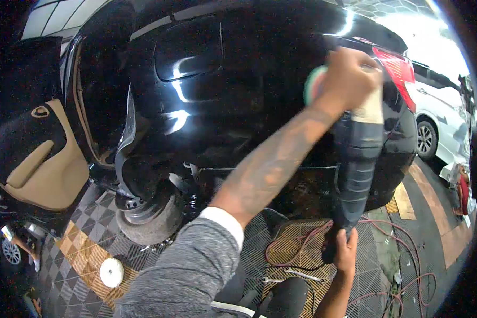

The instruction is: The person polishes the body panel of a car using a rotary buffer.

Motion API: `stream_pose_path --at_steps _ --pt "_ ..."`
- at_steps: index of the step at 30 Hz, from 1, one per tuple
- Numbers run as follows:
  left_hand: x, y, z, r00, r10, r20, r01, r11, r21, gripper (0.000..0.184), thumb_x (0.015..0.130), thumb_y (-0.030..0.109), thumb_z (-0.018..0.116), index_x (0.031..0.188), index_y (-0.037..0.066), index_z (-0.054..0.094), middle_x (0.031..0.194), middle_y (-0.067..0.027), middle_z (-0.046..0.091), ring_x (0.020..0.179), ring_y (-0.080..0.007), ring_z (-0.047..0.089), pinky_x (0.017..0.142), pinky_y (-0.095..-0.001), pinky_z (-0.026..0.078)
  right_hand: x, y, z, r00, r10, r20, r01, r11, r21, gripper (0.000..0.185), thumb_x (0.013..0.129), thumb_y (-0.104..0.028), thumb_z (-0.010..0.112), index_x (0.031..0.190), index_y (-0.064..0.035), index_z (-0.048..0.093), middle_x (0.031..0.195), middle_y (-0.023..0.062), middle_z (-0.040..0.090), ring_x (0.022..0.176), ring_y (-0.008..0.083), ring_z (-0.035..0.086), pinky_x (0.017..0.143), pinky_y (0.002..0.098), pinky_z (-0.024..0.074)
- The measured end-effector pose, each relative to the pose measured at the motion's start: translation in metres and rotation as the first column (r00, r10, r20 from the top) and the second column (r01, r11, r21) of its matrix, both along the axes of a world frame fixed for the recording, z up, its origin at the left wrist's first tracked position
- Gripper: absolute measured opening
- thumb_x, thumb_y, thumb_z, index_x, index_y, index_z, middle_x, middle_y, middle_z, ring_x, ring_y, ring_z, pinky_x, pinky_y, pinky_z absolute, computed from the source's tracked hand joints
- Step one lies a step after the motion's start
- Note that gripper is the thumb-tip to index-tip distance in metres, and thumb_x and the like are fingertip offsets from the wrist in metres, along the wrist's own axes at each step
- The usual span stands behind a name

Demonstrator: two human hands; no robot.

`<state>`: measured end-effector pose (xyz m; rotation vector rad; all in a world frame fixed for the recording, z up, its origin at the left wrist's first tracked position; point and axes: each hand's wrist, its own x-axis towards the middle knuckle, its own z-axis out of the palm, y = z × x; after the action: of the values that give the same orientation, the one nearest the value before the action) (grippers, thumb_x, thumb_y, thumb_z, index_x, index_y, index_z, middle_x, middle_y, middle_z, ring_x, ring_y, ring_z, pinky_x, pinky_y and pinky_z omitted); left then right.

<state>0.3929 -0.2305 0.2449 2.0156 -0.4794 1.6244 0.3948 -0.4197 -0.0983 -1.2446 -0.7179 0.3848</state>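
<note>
i have both hands clamped on the long black car polisher (pixel 358 159), which stands nearly upright against the view of the black car's rear quarter panel (pixel 270 90). my left hand (pixel 350 77) is fisted over its head end, by the beige wrap (pixel 368 109); my right hand (pixel 346 252) is curled round the bottom end of the body. the green-edged polishing pad (pixel 311 87) is up at the panel, just left of the red tail light (pixel 397 74); with the blur there, i can't be sure it is pressed on the paint.

i'd judge the buffing to be partway through. the paint round the fuel filler door (pixel 190 47) throws back bright highlights, so i'd count that stretch as well along. the patch by the tail light looks like the one in hand, and i'd call it unfinished. a white pad (pixel 111 272) lies on the floor tiles (pixel 85 249), off the machine, and a wrench (pixel 305 274) lies near my right hand.
</note>
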Motion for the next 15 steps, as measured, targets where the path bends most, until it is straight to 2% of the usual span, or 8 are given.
stream_pose_path --at_steps 1,3,5,7,10,11,13,15 --pt "0.015 -0.010 -0.004 1.000 -0.020 -0.012 0.020 0.999 0.028 0.028 0.072 0.027 0.070 0.082 0.002 0.077 0.077 -0.0187 0.072 0.071 -0.0237 0.073 0.072 -0.0338 0.057 0.002 0.004 -0.014 0.988 -0.105 0.116 0.099 0.993 0.058 0.033 0.099 -0.033 0.056 0.114 -0.0041 0.049 0.089 0.0060 0.056 0.073 0.0148 0.053 0.065 0.0308 0.0472" --pt "0.030 -0.028 -0.013 0.993 -0.087 -0.082 0.089 0.996 0.022 0.028 0.070 0.026 0.070 0.081 0.001 0.076 0.077 -0.0197 0.072 0.072 -0.0265 0.073 0.074 -0.0348 0.057 -0.007 0.011 -0.026 0.951 -0.212 0.226 0.187 0.974 0.127 0.032 0.102 -0.036 0.051 0.108 -0.0061 0.045 0.076 0.0071 0.056 0.056 0.0155 0.056 0.050 0.0297 0.0497" --pt "0.025 -0.034 -0.020 0.979 -0.144 -0.143 0.141 0.990 -0.029 0.027 0.070 0.026 0.070 0.080 0.002 0.076 0.077 -0.0200 0.072 0.072 -0.0274 0.073 0.075 -0.0350 0.057 -0.029 0.016 -0.022 0.989 -0.140 -0.043 0.146 0.964 0.224 0.033 0.102 -0.038 0.051 0.109 -0.0063 0.043 0.075 0.0077 0.057 0.054 0.0158 0.055 0.049 0.0295 0.0488" --pt "0.015 -0.034 -0.023 0.962 -0.133 -0.240 0.125 0.991 -0.051 0.025 0.070 0.024 0.069 0.078 0.002 0.076 0.077 -0.0205 0.071 0.073 -0.0281 0.073 0.076 -0.0353 0.057 -0.029 0.021 -0.043 0.982 -0.189 0.030 0.180 0.966 0.188 0.034 0.101 -0.039 0.051 0.108 -0.0064 0.043 0.075 0.0078 0.057 0.054 0.0159 0.055 0.049 0.0295 0.0485" --pt "-0.010 -0.020 -0.026 0.972 -0.107 -0.208 0.097 0.994 -0.057 0.024 0.070 0.024 0.069 0.077 0.003 0.076 0.077 -0.0201 0.072 0.073 -0.0280 0.073 0.076 -0.0350 0.057 -0.035 0.020 -0.051 0.972 -0.176 0.155 0.155 0.978 0.138 0.036 0.101 -0.041 0.052 0.106 -0.0064 0.044 0.075 0.0077 0.057 0.055 0.0161 0.056 0.050 0.0291 0.0482" --pt "-0.020 -0.013 -0.027 0.974 -0.094 -0.204 0.083 0.994 -0.064 0.023 0.071 0.023 0.069 0.078 0.003 0.077 0.078 -0.0197 0.072 0.074 -0.0275 0.073 0.076 -0.0344 0.057 -0.042 0.018 -0.049 0.988 -0.129 0.086 0.124 0.990 0.065 0.036 0.100 -0.036 0.055 0.114 -0.0038 0.047 0.092 0.0072 0.056 0.075 0.0171 0.052 0.069 0.0311 0.0449" --pt "-0.039 0.003 -0.028 0.981 -0.063 -0.185 0.051 0.996 -0.067 0.022 0.071 0.023 0.069 0.079 0.004 0.077 0.078 -0.0193 0.072 0.074 -0.0275 0.073 0.076 -0.0340 0.056 -0.051 0.025 -0.046 0.997 -0.070 0.041 0.070 0.998 -0.005 0.038 0.098 -0.030 0.059 0.121 -0.0009 0.050 0.109 0.0082 0.055 0.097 0.0192 0.051 0.090 0.0340 0.0421" --pt "-0.059 0.021 -0.029 0.982 -0.066 -0.178 0.051 0.995 -0.087 0.023 0.072 0.023 0.070 0.082 0.004 0.077 0.077 -0.0178 0.072 0.073 -0.0262 0.072 0.075 -0.0333 0.056 -0.061 0.034 -0.047 0.999 -0.037 0.034 0.039 0.999 -0.035 0.039 0.097 -0.030 0.060 0.120 -0.0005 0.051 0.109 0.0090 0.056 0.098 0.0196 0.051 0.090 0.0345 0.0423"
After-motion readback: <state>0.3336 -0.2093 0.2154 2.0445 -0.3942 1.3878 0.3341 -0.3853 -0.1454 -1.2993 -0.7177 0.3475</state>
